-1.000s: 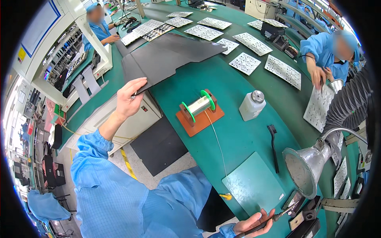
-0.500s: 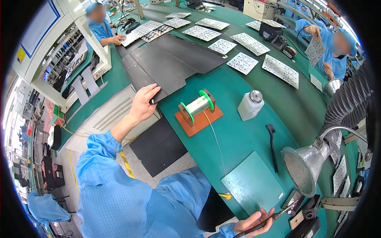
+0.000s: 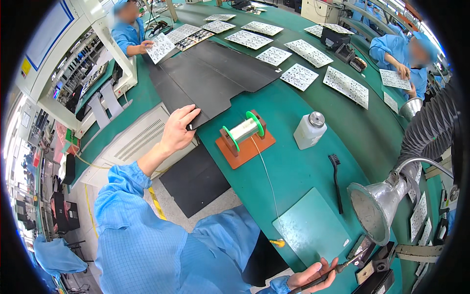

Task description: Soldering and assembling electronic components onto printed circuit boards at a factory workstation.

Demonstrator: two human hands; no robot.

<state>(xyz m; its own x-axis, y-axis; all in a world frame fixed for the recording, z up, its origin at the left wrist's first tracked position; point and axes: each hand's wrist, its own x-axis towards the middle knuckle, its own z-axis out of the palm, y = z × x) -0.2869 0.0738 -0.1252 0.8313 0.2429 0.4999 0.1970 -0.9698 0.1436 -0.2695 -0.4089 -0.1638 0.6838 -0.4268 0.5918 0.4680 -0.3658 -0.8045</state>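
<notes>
Head view, left fingers [image 3: 189, 116] almost closed on black sheet [image 3: 210, 73], right fingers [image 3: 312, 268] loosely curled around soldering iron [image 3: 340, 268]

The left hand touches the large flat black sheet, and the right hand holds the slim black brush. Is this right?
The head view shows the right hand holding a dark, pen-shaped, metal-tipped tool, not the brush; the rest stands.

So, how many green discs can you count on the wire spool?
2. One green disc caps the left end of the spool, nearer the left hand; the other caps its right end, nearer the white bottle. No others show.
</notes>
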